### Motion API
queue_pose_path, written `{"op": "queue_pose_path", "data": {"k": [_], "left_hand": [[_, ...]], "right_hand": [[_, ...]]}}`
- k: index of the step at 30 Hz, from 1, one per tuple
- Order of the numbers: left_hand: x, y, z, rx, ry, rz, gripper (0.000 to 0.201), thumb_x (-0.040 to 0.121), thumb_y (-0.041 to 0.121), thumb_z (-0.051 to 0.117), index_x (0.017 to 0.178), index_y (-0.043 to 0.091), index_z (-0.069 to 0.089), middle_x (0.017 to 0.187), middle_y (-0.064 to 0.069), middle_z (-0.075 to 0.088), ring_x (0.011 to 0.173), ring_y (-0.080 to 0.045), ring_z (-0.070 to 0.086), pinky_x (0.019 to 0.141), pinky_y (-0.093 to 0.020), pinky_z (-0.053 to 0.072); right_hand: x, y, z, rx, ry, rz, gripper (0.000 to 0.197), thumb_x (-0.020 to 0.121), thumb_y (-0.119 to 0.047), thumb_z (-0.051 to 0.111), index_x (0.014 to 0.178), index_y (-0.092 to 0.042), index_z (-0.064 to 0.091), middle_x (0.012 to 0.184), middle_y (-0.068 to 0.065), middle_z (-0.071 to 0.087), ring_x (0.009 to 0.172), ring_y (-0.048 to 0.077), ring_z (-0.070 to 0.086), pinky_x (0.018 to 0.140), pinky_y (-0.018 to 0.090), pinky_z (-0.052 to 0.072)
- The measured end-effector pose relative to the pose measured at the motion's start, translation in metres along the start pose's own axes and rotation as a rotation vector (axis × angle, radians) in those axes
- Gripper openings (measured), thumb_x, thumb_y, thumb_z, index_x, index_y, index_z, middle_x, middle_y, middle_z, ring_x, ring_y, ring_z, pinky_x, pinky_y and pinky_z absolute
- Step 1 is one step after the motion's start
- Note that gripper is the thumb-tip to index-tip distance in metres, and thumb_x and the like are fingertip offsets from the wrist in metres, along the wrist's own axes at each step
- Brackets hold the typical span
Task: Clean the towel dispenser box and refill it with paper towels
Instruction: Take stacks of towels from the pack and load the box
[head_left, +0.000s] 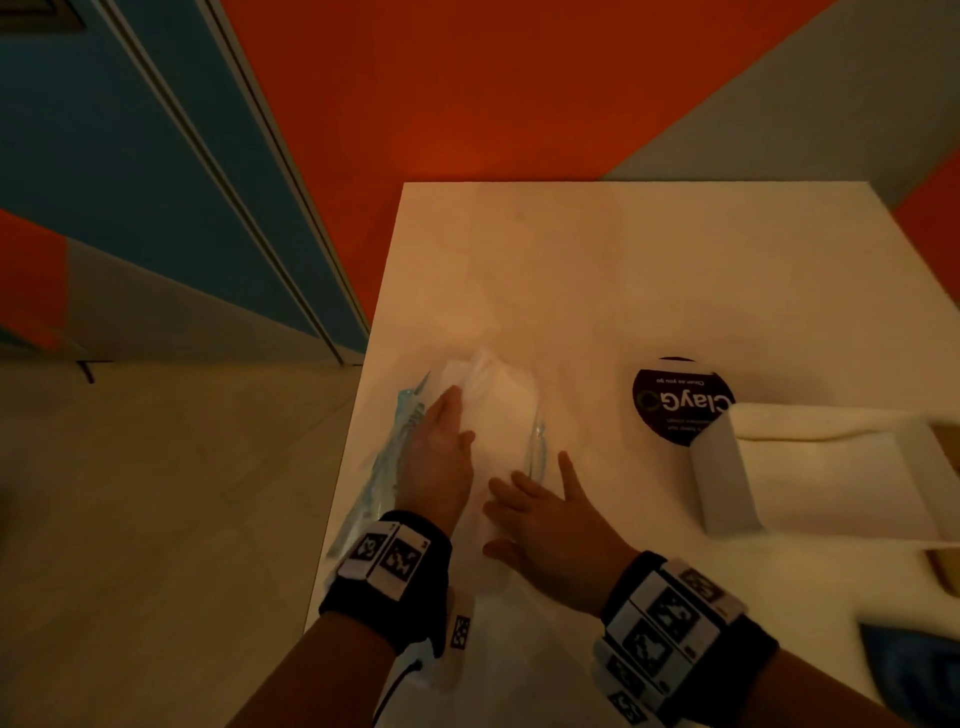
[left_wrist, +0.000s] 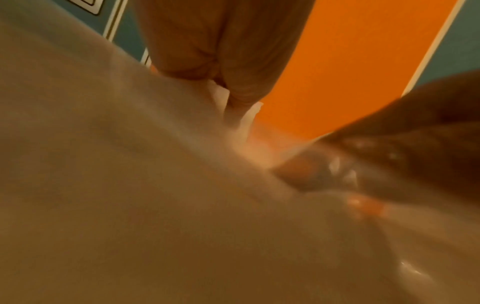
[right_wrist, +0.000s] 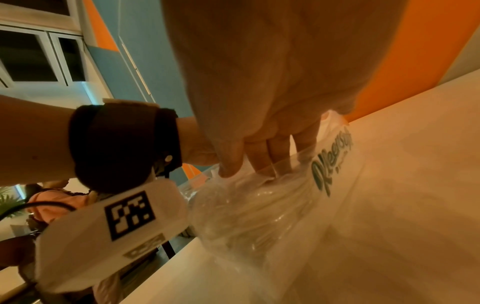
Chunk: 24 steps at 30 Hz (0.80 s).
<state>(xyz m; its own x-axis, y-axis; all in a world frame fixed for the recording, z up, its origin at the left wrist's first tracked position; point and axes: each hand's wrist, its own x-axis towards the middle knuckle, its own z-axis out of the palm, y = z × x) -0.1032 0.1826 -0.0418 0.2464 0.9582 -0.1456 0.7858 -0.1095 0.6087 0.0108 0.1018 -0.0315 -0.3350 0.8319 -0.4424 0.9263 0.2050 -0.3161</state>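
Note:
A stack of white paper towels (head_left: 506, 410) lies on the white table (head_left: 623, 270), partly inside a clear printed plastic wrapper (head_left: 384, 467). My left hand (head_left: 457, 415) grips the stack from its left side, thumb on top. In the left wrist view its fingers (left_wrist: 221, 51) reach down onto the towels (left_wrist: 221, 98). My right hand (head_left: 524, 499) lies spread on the near end of the pack. In the right wrist view, this hand (right_wrist: 246, 166) presses its fingertips into the wrapper (right_wrist: 259, 216). The white dispenser box (head_left: 722, 467) lies open at the right, apart from both hands.
A round black sticker (head_left: 670, 400) is on the table just behind the box. A blue object (head_left: 914, 670) shows at the bottom right corner and a brown one (head_left: 945, 566) at the right edge. The table's left edge runs close to the wrapper. An orange wall stands behind.

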Motion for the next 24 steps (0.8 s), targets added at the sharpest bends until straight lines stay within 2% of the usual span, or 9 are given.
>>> {"op": "queue_pose_path", "data": {"k": [3, 10, 14, 16, 17, 18, 20, 22, 24], "left_hand": [[-0.006, -0.003, 0.006, 0.028, 0.010, 0.094, 0.046, 0.094, 0.007, 0.039, 0.139, 0.007, 0.026, 0.153, -0.012, 0.021, 0.138, -0.028, 0.024, 0.110, -0.028, 0.020], [-0.004, -0.009, 0.010, -0.055, 0.102, 0.154, 0.031, 0.086, 0.000, 0.052, 0.117, 0.000, 0.055, 0.145, -0.021, 0.032, 0.134, -0.037, 0.029, 0.110, -0.035, 0.021], [0.006, -0.005, 0.005, -0.028, 0.120, 0.180, 0.024, 0.080, -0.003, 0.057, 0.104, -0.002, 0.061, 0.124, -0.023, 0.055, 0.115, -0.042, 0.044, 0.101, -0.044, 0.035], [0.007, 0.001, 0.001, -0.081, 0.068, 0.138, 0.025, 0.084, 0.002, 0.055, 0.108, 0.001, 0.059, 0.117, -0.020, 0.060, 0.110, -0.035, 0.050, 0.093, -0.036, 0.038], [0.007, 0.003, 0.001, -0.122, 0.036, 0.096, 0.027, 0.086, 0.006, 0.055, 0.113, 0.004, 0.056, 0.119, -0.018, 0.060, 0.111, -0.032, 0.052, 0.091, -0.033, 0.039], [0.007, 0.005, 0.000, -0.163, 0.009, 0.037, 0.032, 0.086, 0.010, 0.055, 0.118, 0.005, 0.051, 0.122, -0.017, 0.058, 0.112, -0.031, 0.052, 0.091, -0.031, 0.039], [0.008, 0.005, -0.003, -0.228, -0.049, -0.108, 0.045, 0.086, 0.015, 0.057, 0.127, 0.007, 0.040, 0.130, -0.016, 0.051, 0.117, -0.030, 0.048, 0.093, -0.032, 0.038], [0.011, 0.002, -0.007, -0.263, -0.114, -0.206, 0.044, 0.087, 0.018, 0.056, 0.127, 0.006, 0.040, 0.132, -0.015, 0.048, 0.119, -0.030, 0.046, 0.094, -0.032, 0.037], [0.012, -0.002, -0.013, -0.289, -0.149, -0.217, 0.038, 0.088, 0.018, 0.055, 0.122, 0.004, 0.046, 0.129, -0.017, 0.051, 0.116, -0.031, 0.049, 0.092, -0.034, 0.038]], "right_hand": [[0.001, -0.001, 0.003, -0.019, -0.028, 0.022, 0.052, 0.096, -0.044, 0.027, 0.141, -0.017, 0.027, 0.156, 0.001, 0.015, 0.144, 0.024, 0.008, 0.108, 0.058, -0.017], [-0.003, -0.001, 0.008, 0.017, -0.042, 0.049, 0.053, 0.096, -0.044, 0.026, 0.143, -0.019, 0.019, 0.157, -0.001, 0.007, 0.145, 0.021, 0.002, 0.108, 0.060, -0.017], [-0.005, 0.000, 0.009, 0.014, -0.062, 0.069, 0.055, 0.096, -0.046, 0.023, 0.144, -0.022, 0.017, 0.158, -0.003, 0.005, 0.145, 0.019, 0.001, 0.108, 0.060, -0.016], [-0.004, 0.000, 0.009, 0.027, -0.070, 0.065, 0.069, 0.086, -0.059, 0.007, 0.144, -0.023, 0.017, 0.158, -0.004, 0.005, 0.145, 0.019, 0.001, 0.107, 0.059, -0.017], [-0.004, 0.001, 0.011, 0.037, -0.069, 0.053, 0.085, 0.073, -0.065, -0.006, 0.144, -0.024, 0.017, 0.158, -0.005, 0.005, 0.145, 0.019, 0.001, 0.107, 0.059, -0.018], [-0.003, 0.002, 0.012, 0.040, -0.075, 0.048, 0.099, 0.060, -0.066, -0.014, 0.144, -0.024, 0.016, 0.158, -0.005, 0.005, 0.145, 0.019, 0.001, 0.107, 0.060, -0.018], [-0.003, 0.003, 0.013, 0.026, -0.084, 0.045, 0.110, 0.048, -0.065, -0.021, 0.144, -0.024, 0.016, 0.158, -0.004, 0.006, 0.145, 0.020, 0.002, 0.107, 0.060, -0.017], [-0.004, 0.002, 0.012, 0.030, -0.091, 0.046, 0.110, 0.049, -0.066, -0.021, 0.144, -0.025, 0.017, 0.157, -0.004, 0.006, 0.145, 0.020, 0.002, 0.107, 0.061, -0.017], [-0.006, 0.001, 0.008, 0.081, -0.095, 0.062, 0.087, 0.070, -0.066, -0.008, 0.143, -0.026, 0.019, 0.157, -0.006, 0.008, 0.145, 0.017, 0.003, 0.107, 0.060, -0.018]]}}
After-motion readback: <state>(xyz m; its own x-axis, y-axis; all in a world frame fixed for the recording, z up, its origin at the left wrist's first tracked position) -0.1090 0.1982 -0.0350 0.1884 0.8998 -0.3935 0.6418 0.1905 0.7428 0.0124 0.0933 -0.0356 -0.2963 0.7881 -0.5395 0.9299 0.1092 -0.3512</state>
